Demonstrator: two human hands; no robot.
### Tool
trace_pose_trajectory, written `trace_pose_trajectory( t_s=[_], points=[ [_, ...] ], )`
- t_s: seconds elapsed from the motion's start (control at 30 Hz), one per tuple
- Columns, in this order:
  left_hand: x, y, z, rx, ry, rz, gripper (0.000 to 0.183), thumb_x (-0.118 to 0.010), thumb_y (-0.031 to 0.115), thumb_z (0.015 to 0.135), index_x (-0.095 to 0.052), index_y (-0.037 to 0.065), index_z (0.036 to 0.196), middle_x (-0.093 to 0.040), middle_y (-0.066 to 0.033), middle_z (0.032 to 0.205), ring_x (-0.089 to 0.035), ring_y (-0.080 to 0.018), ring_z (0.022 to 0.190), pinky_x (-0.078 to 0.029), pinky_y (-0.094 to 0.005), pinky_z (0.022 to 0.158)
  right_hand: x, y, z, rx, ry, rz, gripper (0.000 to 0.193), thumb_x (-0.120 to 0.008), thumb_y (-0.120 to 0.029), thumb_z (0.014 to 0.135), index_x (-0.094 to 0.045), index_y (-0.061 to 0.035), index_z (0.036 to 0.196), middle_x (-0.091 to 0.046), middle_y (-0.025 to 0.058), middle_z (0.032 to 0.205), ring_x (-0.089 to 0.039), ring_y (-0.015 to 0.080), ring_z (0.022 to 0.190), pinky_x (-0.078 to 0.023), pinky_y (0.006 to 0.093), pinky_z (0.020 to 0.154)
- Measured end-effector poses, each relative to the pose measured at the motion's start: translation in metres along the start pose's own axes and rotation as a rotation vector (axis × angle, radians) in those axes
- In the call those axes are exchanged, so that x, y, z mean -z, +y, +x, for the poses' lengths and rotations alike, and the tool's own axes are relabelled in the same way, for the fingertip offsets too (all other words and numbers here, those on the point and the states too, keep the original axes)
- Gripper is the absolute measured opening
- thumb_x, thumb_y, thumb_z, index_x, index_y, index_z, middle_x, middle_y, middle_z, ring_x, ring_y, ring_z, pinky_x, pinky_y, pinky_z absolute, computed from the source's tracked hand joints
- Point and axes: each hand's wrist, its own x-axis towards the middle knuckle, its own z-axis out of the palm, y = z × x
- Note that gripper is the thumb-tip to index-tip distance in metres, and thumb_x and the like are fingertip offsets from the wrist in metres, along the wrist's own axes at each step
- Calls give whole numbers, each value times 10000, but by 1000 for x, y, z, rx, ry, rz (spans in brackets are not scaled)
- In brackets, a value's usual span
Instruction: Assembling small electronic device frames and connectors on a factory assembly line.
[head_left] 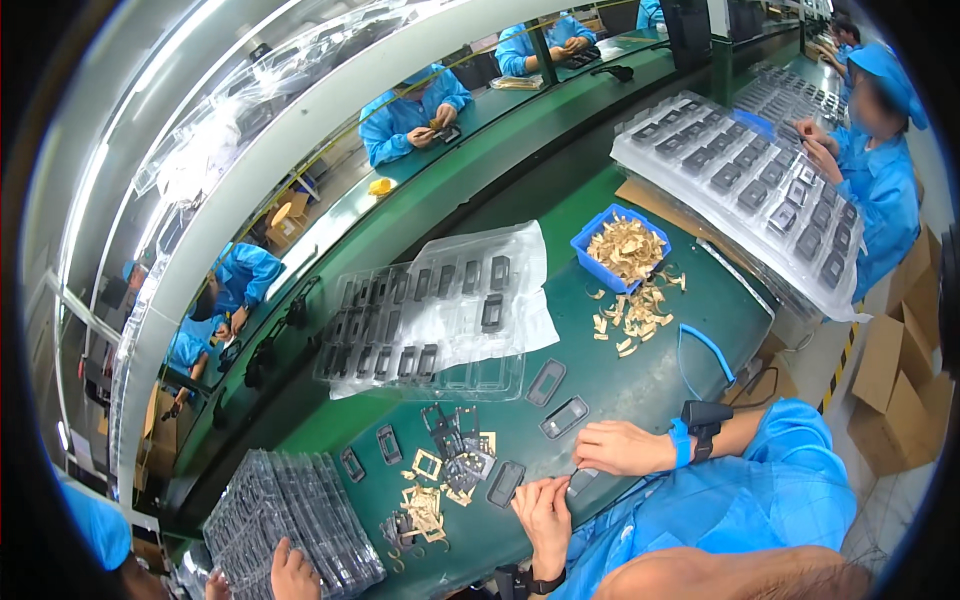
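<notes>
At the bench's near edge my left hand [545, 512] and my right hand [617, 447] meet, fingers pinched together. Between them shows a small grey flat piece [583, 483], partly covered by the fingers; its exact kind cannot be told. A dark rectangular frame [507, 484] lies just left of my left hand. Above my right hand rest two more, one dark frame [564, 417] and one frame with a lighter opening [546, 382]. Left of these sits a pile of thin black cut-out sheets [459, 437], with tan paper-like scraps [424, 513] beside it.
A clear tray of black frames [420, 300] stands mid-bench. A blue bin [583, 244] holds tan scraps, with more spilled beside it. Stacked clear trays [290, 520] stand lower left, near another person's hand [293, 572]. Stacked filled trays [740, 175] rise at right beside a co-worker [885, 170].
</notes>
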Motion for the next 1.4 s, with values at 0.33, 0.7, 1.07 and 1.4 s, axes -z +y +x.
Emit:
trace_pose_trajectory(
  t_s=[0.33, 0.7, 1.07, 1.4],
  points=[
    [0, -2, -2, 27, 24, 20, 105, -733, 84, 830, -758, 126, 923, -642, -42, 889, -583, -244, 878, -409, -364, 796, 5, -1, 3, 58, 87, 103, 136, -714, -172, 857, -644, -73, 916, -584, 35, 894, -577, 233, 863, -478, 358, 742],
    [4, -7, -5, -372, -29, 220, 328, -634, 100, 770, -689, 23, 1085, -622, -64, 988, -603, -218, 940, -465, -341, 758, 10, -13, 8, 146, 93, -89, 148, -734, -71, 784, -655, -45, 906, -615, 71, 879, -593, 257, 782, -467, 378, 665],
    [2, 5, -26, -427, -64, 431, 479, -589, 123, 820, -605, -47, 1268, -594, -45, 1068, -580, -169, 1015, -459, -337, 821, 25, -13, -6, 171, -46, -120, 289, -648, -58, 760, -726, -89, 1037, -645, 47, 963, -610, 245, 900, -458, 372, 741],
    [-10, 7, -49, -255, -13, 622, 581, -559, 154, 853, -521, 54, 1424, -588, 31, 1312, -564, -70, 1022, -350, -301, 801, 24, -15, -3, 249, -92, -246, 342, -597, -70, 778, -704, -48, 1102, -650, 80, 1059, -617, 277, 1029, -465, 402, 811]
  ],
)
